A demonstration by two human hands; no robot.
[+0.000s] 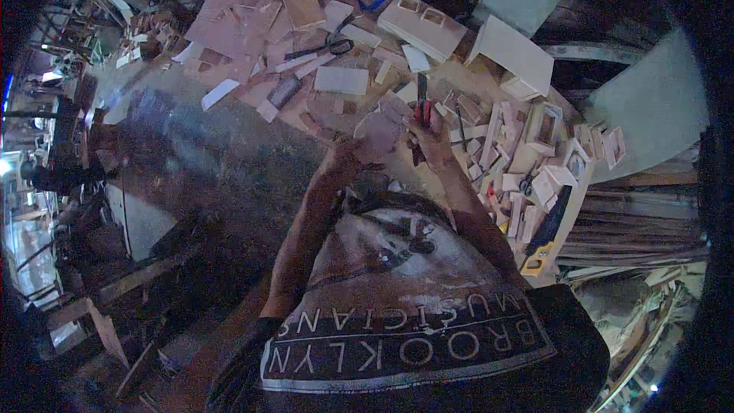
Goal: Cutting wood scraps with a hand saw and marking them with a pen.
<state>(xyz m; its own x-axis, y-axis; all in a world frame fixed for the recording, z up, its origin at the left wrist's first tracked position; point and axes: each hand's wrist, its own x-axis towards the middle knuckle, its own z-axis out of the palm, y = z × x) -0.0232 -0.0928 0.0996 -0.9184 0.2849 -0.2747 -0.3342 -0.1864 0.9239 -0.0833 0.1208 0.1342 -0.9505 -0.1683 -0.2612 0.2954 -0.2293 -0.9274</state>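
Pale flat piece (380, 131) between both hands. Left hand (349, 153) grasps piece at its left edge. Right hand (430, 139), just right of piece, clasps red-and-black tool (423, 110). Pale rectangular block (341, 80) beyond piece; wood offcuts (521, 159) heaped to its right.

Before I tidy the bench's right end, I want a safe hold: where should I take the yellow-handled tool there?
Probably by its yellow handle, coming from the near right side: the handle lies at the bench's near end and has an opening fingers might pass through. A dark length, possibly the blade, runs away beside wood scraps, so keep the grip off that.
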